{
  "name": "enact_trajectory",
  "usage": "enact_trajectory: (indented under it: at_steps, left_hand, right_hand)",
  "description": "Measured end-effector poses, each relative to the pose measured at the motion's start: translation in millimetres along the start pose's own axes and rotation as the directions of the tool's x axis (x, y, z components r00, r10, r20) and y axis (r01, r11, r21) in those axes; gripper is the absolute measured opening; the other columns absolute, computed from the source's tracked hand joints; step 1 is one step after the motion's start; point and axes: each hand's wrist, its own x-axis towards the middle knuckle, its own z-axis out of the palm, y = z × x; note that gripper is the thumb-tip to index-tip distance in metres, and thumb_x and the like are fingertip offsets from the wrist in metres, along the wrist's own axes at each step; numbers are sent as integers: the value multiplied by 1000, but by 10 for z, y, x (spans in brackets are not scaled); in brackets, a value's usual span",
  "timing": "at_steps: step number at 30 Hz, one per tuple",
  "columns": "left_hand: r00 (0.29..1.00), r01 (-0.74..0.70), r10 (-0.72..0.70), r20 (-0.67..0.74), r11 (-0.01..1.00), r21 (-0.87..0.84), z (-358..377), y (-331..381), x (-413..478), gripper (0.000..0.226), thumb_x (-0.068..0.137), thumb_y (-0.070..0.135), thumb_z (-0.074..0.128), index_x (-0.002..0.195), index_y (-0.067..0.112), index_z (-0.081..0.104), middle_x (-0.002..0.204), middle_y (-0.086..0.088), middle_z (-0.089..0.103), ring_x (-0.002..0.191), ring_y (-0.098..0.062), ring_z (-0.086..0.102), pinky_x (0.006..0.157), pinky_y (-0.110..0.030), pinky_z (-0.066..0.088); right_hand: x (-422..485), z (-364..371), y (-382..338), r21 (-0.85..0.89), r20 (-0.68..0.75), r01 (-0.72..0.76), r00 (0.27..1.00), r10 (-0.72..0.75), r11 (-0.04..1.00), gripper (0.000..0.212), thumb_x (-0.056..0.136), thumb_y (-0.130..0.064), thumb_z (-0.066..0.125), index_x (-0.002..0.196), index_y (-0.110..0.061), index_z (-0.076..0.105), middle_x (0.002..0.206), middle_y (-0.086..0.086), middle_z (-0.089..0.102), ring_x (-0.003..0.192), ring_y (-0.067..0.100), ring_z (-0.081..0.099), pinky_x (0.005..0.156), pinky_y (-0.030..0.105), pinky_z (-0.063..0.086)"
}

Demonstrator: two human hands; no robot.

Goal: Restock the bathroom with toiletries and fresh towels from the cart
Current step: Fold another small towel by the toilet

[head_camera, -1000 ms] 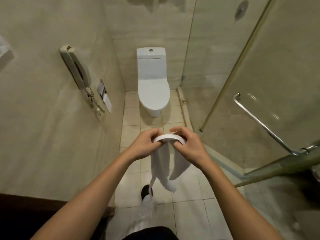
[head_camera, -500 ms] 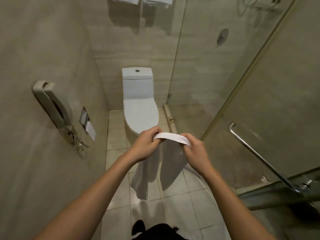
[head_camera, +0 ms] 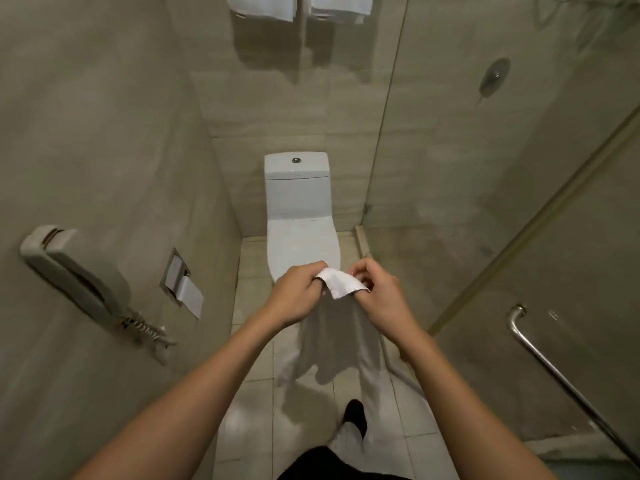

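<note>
Left hand (head_camera: 296,294) and right hand (head_camera: 382,299) both pinch the towel (head_camera: 341,287) by its top edge, cloth hanging before the toilet (head_camera: 298,202). Since 1 s ago: edge more bunched, hung towels (head_camera: 263,6) now in view overhead. Hanging likely next.

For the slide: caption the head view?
Standing before the toilet, left hand and right hand pinch a white towel.

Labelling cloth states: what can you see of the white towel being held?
The towel is white, soft cloth with a slightly nubby, terry-like surface. Its top edge is bunched and pinched between the left hand and the right hand, held at about the same height. The rest hangs below the hands in loose, uneven folds, in shadow, in front of the toilet. Only the hands touch it; where its lowest end stops is hard to tell.
</note>
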Motion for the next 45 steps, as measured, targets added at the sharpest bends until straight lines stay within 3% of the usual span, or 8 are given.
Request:
enact_trajectory:
  at_steps: [6,11,19,28,35,37,39,45]
  left_hand:
    - [970,35,-89,-226,972,-232,-162,210,934,48,104,47,47,64,22,38,57,16,40,58,-5,38,57,-32,33]
    - [926,64,-196,-322,924,-378,-294,306,1475,47,105,40,47,65,24,29,59,16,26,56,-4,26,51,-23,21]
    - [927,70,-240,-287,866,-496,-548,90,2241,56,104,46,48,64,10,33,68,-3,27,63,-17,26,56,-33,21]
    - [997,-58,24,-77,876,-478,-1111,-537,3195,50,102,43,49,75,1,48,73,-2,39,69,-13,38,63,-32,31]
    - [983,-83,154,97,854,-514,-1585,-956,3875,26,104,23,51,95,4,65,84,7,63,78,-6,55,70,-22,44]
    - [985,-104,158,63,854,-509,-1664,-1030,3994,24,102,25,50,90,9,63,80,10,58,75,-5,50,68,-22,41]
    - [991,-110,132,10,864,-491,-1713,-1116,4088,24,101,26,49,87,10,61,76,12,54,72,-5,47,68,-24,39]
    - [967,-97,-24,-252,885,-456,-1846,-1194,4309,42,105,28,54,78,-4,54,69,4,46,65,-7,41,62,-27,34]
  right_hand:
    - [884,-120,606,12,149,-46,988,44,999,7,89,-36,68,88,-31,63,80,-6,66,72,15,60,70,34,51]
    - [1435,-155,902,-6,177,-68,982,68,998,15,93,-17,68,84,-30,67,83,-6,69,75,5,62,70,25,50]
    - [2246,41,1089,-44,238,-109,964,117,993,44,92,-33,63,135,-32,51,118,-15,54,102,5,58,87,29,53]
    - [3403,325,749,-17,159,-99,982,100,995,54,94,-27,62,144,-34,43,130,-12,46,102,4,57,87,30,55]
    - [4092,515,515,-89,94,49,995,-40,995,37,82,-18,66,113,-39,59,115,-25,52,106,1,57,88,22,50]
    - [4205,580,576,-169,106,-17,994,35,985,12,79,-31,63,90,-29,60,90,-12,59,83,9,59,76,37,52]
    - [4277,632,650,-230,124,-92,985,123,969,23,78,-45,60,87,-24,59,80,-6,60,72,14,58,69,41,52]
    - [4464,649,810,-329,50,-164,980,191,930,21,87,-45,62,85,-25,61,85,-4,62,90,14,50,73,34,46]
